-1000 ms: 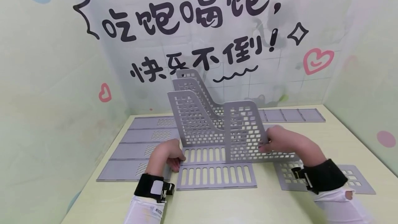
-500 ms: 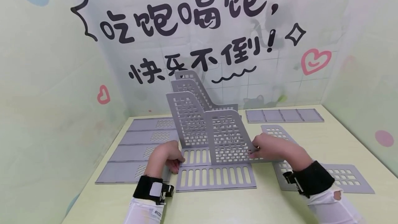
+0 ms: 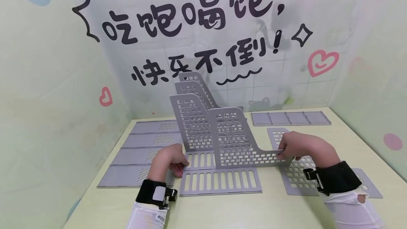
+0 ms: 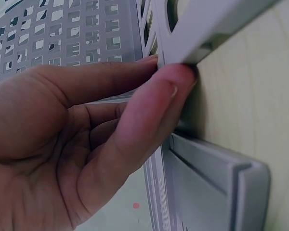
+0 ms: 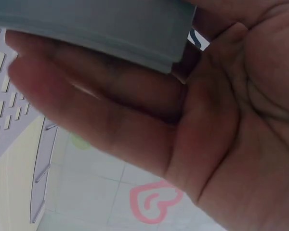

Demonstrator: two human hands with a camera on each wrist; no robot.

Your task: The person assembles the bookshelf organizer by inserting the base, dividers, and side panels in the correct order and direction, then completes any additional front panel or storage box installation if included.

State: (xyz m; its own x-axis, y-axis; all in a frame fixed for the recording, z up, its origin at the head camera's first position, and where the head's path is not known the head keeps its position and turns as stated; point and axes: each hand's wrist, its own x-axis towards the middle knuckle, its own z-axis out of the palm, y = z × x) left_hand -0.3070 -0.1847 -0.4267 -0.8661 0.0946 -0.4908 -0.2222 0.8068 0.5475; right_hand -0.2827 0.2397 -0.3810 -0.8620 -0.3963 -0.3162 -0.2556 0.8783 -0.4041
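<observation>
A grey slotted base panel [image 3: 219, 183] lies on the table, and my left hand [image 3: 170, 160] pinches its left edge between thumb [image 4: 115, 79] and fingers. Two or more perforated grey side panels [image 3: 194, 126] stand upright on the base, one behind another. In front of them, another perforated side panel [image 3: 230, 139] stands upright, its lower edge at the base's middle. My right hand [image 3: 305, 147] grips the low right end of this front panel, thumb on the near face. In the right wrist view, the panel's plain end [image 5: 101, 33] lies across my fingers [image 5: 86, 115].
Flat grey ribbed panels [image 3: 140, 154] lie left of the base. A long narrow panel [image 3: 290, 118] lies at the back right. Flat perforated panels [image 3: 302, 177] lie under and beyond my right hand. A printed wall [image 3: 241, 91] rises behind the table.
The front side panel moved left over the base, and its right end came up level. My right hand moved left with it, then shifted right to its end. My left hand stayed put.
</observation>
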